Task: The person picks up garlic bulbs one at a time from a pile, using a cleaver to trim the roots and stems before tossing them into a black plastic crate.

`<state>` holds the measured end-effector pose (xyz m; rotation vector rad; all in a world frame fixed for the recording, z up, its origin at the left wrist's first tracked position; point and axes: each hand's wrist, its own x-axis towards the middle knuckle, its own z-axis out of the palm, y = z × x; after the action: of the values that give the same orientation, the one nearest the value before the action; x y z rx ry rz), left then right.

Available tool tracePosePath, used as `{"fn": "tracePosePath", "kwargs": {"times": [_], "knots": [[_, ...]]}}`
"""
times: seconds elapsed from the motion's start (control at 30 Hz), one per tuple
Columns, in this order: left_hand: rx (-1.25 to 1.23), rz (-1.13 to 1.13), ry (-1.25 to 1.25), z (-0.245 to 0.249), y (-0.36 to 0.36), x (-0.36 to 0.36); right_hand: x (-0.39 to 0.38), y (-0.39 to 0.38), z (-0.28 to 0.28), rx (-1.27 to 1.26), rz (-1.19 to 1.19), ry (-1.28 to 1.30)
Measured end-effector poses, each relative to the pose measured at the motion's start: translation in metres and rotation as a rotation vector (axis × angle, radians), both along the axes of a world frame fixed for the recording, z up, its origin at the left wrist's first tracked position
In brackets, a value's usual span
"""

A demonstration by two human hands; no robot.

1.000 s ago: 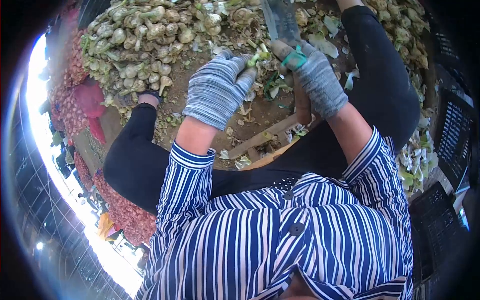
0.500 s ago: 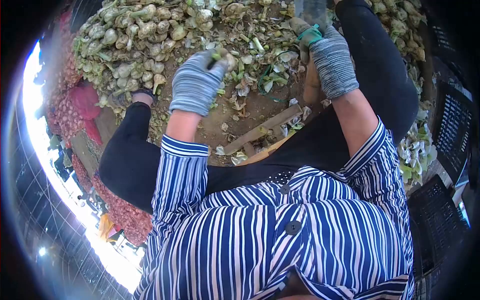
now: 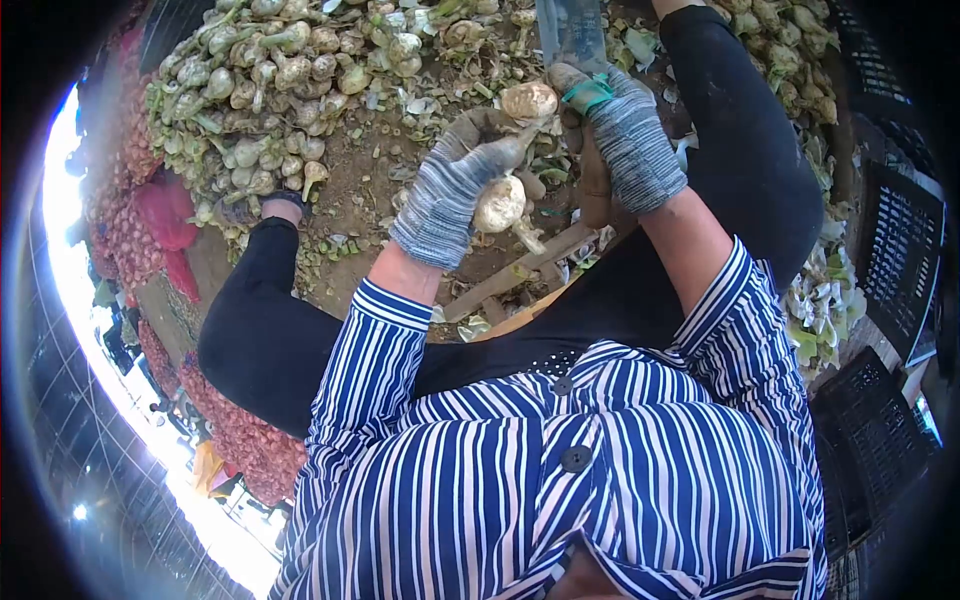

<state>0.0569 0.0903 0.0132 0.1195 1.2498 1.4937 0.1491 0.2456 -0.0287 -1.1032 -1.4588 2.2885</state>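
Observation:
My left hand [image 3: 455, 185], in a grey knit glove, grips pale round bulbs with short stalks: one bulb [image 3: 499, 204] hangs below the palm and another bulb [image 3: 529, 101] sits at the fingertips. My right hand [image 3: 620, 135], also gloved, is closed around the handle of a broad knife [image 3: 570, 35] whose blade points up and away. Knife and top bulb are close together, just apart. Both hands are held over the dirt floor between my knees.
A large heap of untrimmed bulbs [image 3: 270, 80] lies ahead on the left. Cut leaves and peelings [image 3: 825, 300] litter the ground on the right. Red mesh sacks [image 3: 150, 220] stand far left, black crates [image 3: 895, 270] on the right. A wooden board [image 3: 510, 275] lies under my hands.
My left hand reached out to the heap, then came back toward me holding bulbs. My right hand with the knife rose and returned beside the left hand.

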Motion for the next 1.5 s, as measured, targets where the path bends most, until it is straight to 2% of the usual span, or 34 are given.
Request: {"fn": "tracePosePath", "kwargs": {"times": [0.1,0.2,0.23,0.33,0.37,0.47,0.53,0.6,0.73,0.77,0.8,0.83,0.87,1.07,1.13,1.27,1.3,1.37,1.47,1.5], "knots": [[-0.079,-0.095,0.077,-0.005,-0.002,-0.001,0.001,-0.002,0.01,0.075,0.023,0.07],[-0.164,-0.216,0.207,-0.004,-0.001,0.001,0.005,-0.005,0.008,0.29,0.114,0.098],[-0.173,-0.253,0.236,0.004,0.003,0.003,0.006,-0.004,0.008,0.438,0.148,0.119],[-0.144,-0.129,0.089,-0.004,-0.004,0.0,0.008,-0.004,0.001,0.556,0.141,0.196],[-0.008,-0.104,-0.086,0.001,-0.007,-0.001,0.009,-0.003,0.003,0.601,0.182,0.136],[-0.027,-0.082,-0.029,0.01,-0.004,-0.001,0.012,-0.006,0.021,0.761,0.275,-0.005],[-0.025,-0.087,0.125,0.007,-0.005,-0.004,0.012,-0.012,0.037,0.907,0.299,-0.046],[-0.094,-0.118,0.296,-0.002,-0.007,-0.007,0.012,-0.011,0.037,1.135,0.301,0.042],[-0.022,-0.105,0.365,-0.008,-0.02,-0.022,0.014,-0.011,0.048,1.45,0.491,0.022],[0.0,-0.344,0.654,-0.067,-0.041,-0.036,0.014,-0.015,0.05,1.551,0.506,0.009],[0.019,-0.422,0.992,-0.064,-0.035,-0.04,0.014,-0.017,0.051,1.575,0.52,0.006],[-0.005,-0.465,1.165,-0.058,-0.032,-0.041,0.014,-0.017,0.052,1.599,0.533,0.003],[-0.016,-0.472,1.182,-0.058,-0.03,-0.041,0.014,-0.018,0.052,1.622,0.546,-0.001],[-0.011,-0.397,1.02,-0.032,-0.04,-0.032,0.017,-0.023,0.052,1.629,0.595,0.001],[-0.025,-0.382,0.974,-0.019,-0.045,-0.028,0.017,-0.022,0.049,1.648,0.542,0.05],[-0.044,-0.355,0.932,-0.013,-0.05,-0.023,0.017,-0.018,0.049,1.663,0.536,0.022],[-0.042,-0.305,0.853,-0.014,-0.051,-0.022,0.017,-0.016,0.048,1.664,0.534,0.046],[-0.017,-0.295,0.856,-0.006,-0.048,-0.022,0.019,-0.014,0.047,1.665,0.53,0.091],[-0.129,-0.468,1.082,0.008,-0.039,-0.027,0.017,-0.008,0.046,1.682,0.468,0.132],[-0.146,-0.443,1.024,0.02,-0.032,-0.026,0.014,0.0,0.039,1.634,0.473,0.032]]}}
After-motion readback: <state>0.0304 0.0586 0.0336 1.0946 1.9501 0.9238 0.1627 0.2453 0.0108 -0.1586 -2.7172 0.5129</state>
